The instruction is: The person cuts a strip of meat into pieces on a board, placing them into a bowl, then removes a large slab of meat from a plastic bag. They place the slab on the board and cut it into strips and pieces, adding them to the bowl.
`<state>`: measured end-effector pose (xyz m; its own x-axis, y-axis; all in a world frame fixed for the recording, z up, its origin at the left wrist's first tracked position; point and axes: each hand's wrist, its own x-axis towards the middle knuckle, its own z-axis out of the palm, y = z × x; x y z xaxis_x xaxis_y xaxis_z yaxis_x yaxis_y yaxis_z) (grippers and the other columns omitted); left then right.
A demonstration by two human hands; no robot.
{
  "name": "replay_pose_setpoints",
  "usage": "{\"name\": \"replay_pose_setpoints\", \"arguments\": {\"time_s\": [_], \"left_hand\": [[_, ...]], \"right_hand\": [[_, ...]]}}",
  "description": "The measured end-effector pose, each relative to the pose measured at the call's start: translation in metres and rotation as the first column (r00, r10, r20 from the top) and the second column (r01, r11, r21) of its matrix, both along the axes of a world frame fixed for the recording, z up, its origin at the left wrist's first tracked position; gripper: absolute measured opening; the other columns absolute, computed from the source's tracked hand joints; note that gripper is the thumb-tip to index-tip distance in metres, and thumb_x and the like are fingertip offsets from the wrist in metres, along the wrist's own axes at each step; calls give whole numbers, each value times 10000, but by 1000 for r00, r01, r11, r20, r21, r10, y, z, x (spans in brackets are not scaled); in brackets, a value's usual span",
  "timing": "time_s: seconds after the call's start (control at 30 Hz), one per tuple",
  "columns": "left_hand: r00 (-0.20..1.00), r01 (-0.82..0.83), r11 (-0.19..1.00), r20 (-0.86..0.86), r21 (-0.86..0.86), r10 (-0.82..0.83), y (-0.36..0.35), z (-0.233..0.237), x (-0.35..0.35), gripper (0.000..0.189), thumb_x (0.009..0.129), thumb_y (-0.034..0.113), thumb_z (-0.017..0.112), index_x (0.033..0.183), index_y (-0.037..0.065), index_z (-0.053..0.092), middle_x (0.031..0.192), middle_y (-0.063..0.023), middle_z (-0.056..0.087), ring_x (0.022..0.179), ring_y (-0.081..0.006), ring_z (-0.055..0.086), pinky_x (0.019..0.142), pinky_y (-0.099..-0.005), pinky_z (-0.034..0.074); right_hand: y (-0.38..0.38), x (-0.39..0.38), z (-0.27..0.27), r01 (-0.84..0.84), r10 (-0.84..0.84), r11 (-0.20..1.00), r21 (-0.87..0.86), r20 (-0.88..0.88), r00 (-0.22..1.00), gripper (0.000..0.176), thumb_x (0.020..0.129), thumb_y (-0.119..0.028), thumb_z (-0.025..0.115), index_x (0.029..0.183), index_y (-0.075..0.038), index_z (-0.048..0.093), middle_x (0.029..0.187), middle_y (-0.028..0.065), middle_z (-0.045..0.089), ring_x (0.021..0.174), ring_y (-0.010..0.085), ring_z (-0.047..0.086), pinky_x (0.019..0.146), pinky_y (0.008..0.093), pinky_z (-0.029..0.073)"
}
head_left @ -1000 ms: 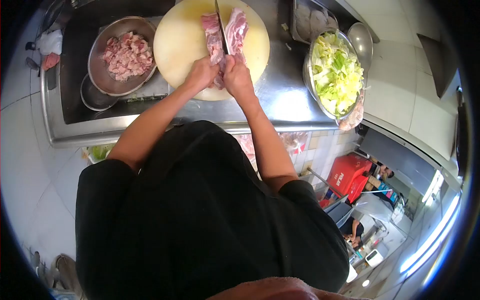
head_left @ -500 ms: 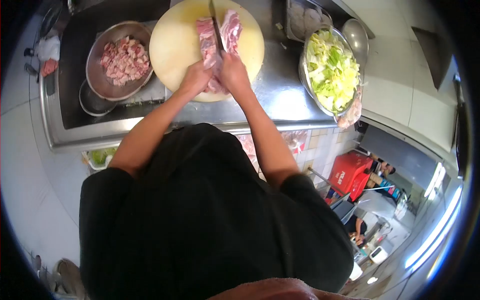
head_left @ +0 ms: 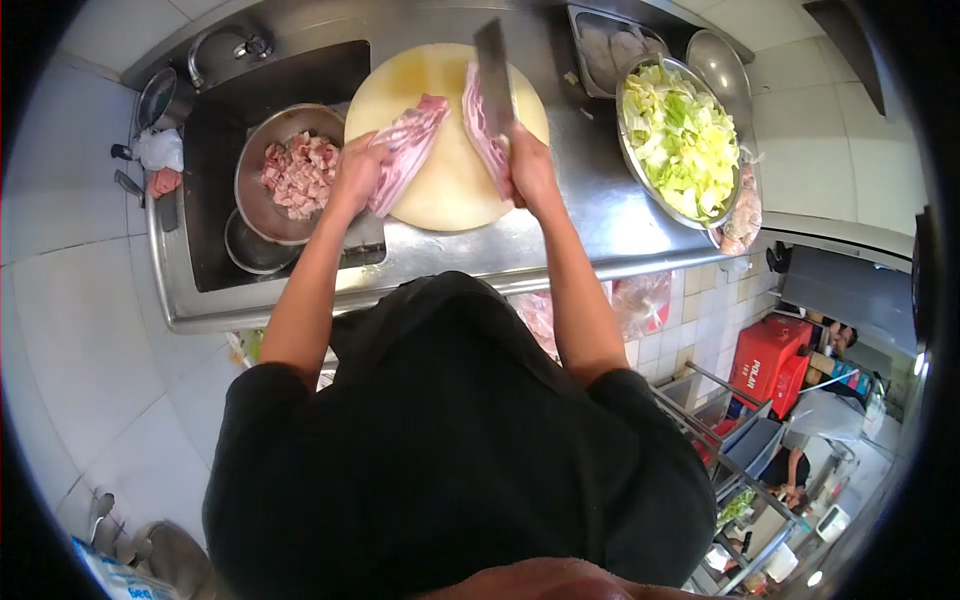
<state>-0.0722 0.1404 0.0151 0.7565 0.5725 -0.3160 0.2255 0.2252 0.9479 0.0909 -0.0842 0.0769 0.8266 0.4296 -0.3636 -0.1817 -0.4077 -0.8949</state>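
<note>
On the round cutting board (head_left: pixel 445 205) lie two strips of raw pork. My left hand (head_left: pixel 358 172) is closed around the left strip of pork (head_left: pixel 414 148), which is tilted over the board's left side. My right hand (head_left: pixel 532 170) grips a cleaver (head_left: pixel 494 80), its broad blade pointing away from me. Just left of the blade, the other pork strip (head_left: pixel 480 125) runs down to my right fingers; whether they pinch it too is hidden. Left of the board, a metal bowl (head_left: pixel 248 190) holds diced raw meat (head_left: pixel 300 170).
The bowl stands in a dark sink (head_left: pixel 210 225) under a faucet (head_left: pixel 195 62). To the right, a metal basin (head_left: pixel 627 150) is heaped with chopped green leaves (head_left: pixel 685 140), with a steel tray (head_left: pixel 583 70) behind it. A red cooler (head_left: pixel 765 368) and another person (head_left: pixel 790 470) are farther off.
My hands, together over the meat before, have moved apart. The left pork strip has swung away to the left, and the cleaver is now on the right. The view has shifted too.
</note>
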Motion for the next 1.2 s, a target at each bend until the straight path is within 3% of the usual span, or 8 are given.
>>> {"name": "replay_pose_setpoints", "arguments": {"time_s": [0.23,0.3,0.37,0.5,0.57,0.73,0.93,1.2], "left_hand": [[948,-74,965,282,-252,147,53,33,66,382,807,16,569,1161,-73,684,1088,-67,731,942,-157,652,860,-259,508],[995,69,989,-77,130,-59,80,-9,81,376,863,86,592,1204,-43,684,1113,-139,736,1062,-282,689,951,-328,521],[801,441,622,-597,647,52,80,-19,90,414,889,134,610,1265,-30,661,1150,-189,724,1124,-345,682,990,-387,526],[861,333,233,-395,914,321,28,6,98,601,873,92,628,1460,29,518,1443,-247,561,1260,-415,592,1086,-487,480],[938,346,242,-339,907,-73,3,50,113,634,824,34,638,1450,67,540,1469,-206,545,1303,-398,566,1126,-526,435],[734,96,-422,-350,901,-581,-12,-27,180,593,751,18,666,1338,83,618,1335,-164,617,1253,-352,586,1099,-571,421],[364,651,-459,-780,604,-509,-6,22,206,414,813,230,689,1184,51,650,1180,-179,694,1122,-395,653,1055,-564,451],[621,779,212,-683,590,-384,-17,51,62,595,779,252,707,1335,51,644,1227,-214,702,1218,-403,627,1052,-494,488]], "right_hand": [[-121,-38,18,135,-142,990,-45,-252,957,485,1096,-506,424,938,-68,559,559,41,521,364,139,463,315,307,304],[-138,-51,8,160,-170,985,-57,-254,952,463,1098,-490,442,962,-65,567,567,42,526,366,144,465,320,312,313],[-145,-62,-1,155,-178,982,-105,-263,948,442,1098,-474,459,1002,-60,584,575,44,530,368,152,469,328,317,329],[-151,-73,-24,189,-223,972,-139,-295,929,457,1098,-471,465,1113,-41,619,572,47,526,382,161,485,350,334,372],[-149,-74,-28,202,-230,972,-122,-305,924,474,1100,-483,454,1117,-35,606,572,45,520,392,164,494,365,336,395],[-144,-69,-22,198,-224,974,-109,-340,913,495,1099,-494,447,1132,-22,593,587,51,526,405,165,503,384,336,419],[-163,-60,-19,190,-193,981,-48,-404,894,486,1094,-504,457,983,-45,571,613,51,543,423,163,505,399,330,426],[-172,-65,-19,170,-167,985,-32,-429,888,499,1095,-505,453,920,-48,549,603,54,538,423,168,504,408,325,428]]}}
